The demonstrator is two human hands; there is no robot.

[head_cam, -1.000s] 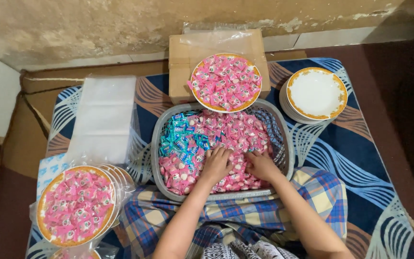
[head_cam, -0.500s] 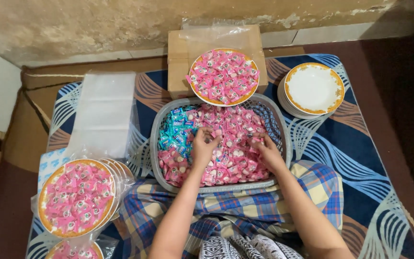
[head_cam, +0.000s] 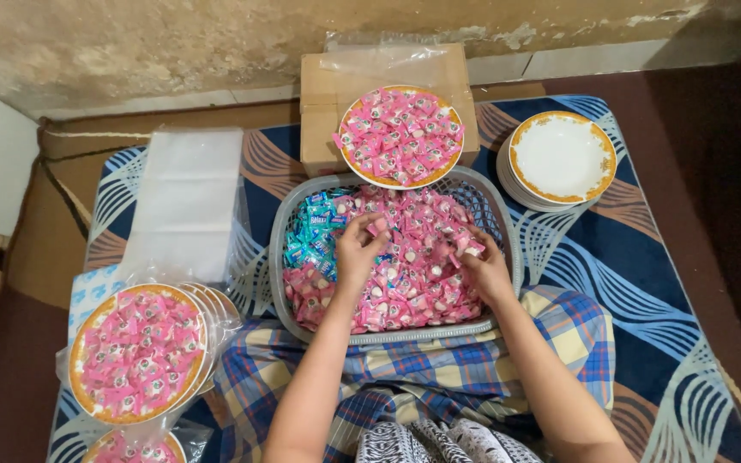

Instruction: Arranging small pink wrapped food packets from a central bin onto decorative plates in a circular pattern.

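Observation:
A grey plastic basket (head_cam: 508, 225) in front of me is full of pink wrapped candies (head_cam: 418, 283), with blue wrapped ones (head_cam: 312, 233) at its left side. My left hand (head_cam: 358, 249) is in the basket, fingers closed on pink candies. My right hand (head_cam: 480, 261) is also in the pile, gripping several pink candies. Beyond the basket, a gold-rimmed plate heaped with pink candies (head_cam: 400, 135) rests on a cardboard box (head_cam: 323, 94).
A stack of empty white gold-rimmed plates (head_cam: 562, 159) sits at the back right. A pile of clear plastic bags (head_cam: 189, 199) lies at left. Bagged plates of pink candies (head_cam: 137, 351) stand at front left. Everything rests on a blue patterned mat (head_cam: 645, 283).
Both hands have moved from the near edge of the basket up toward its middle and have closed on candies.

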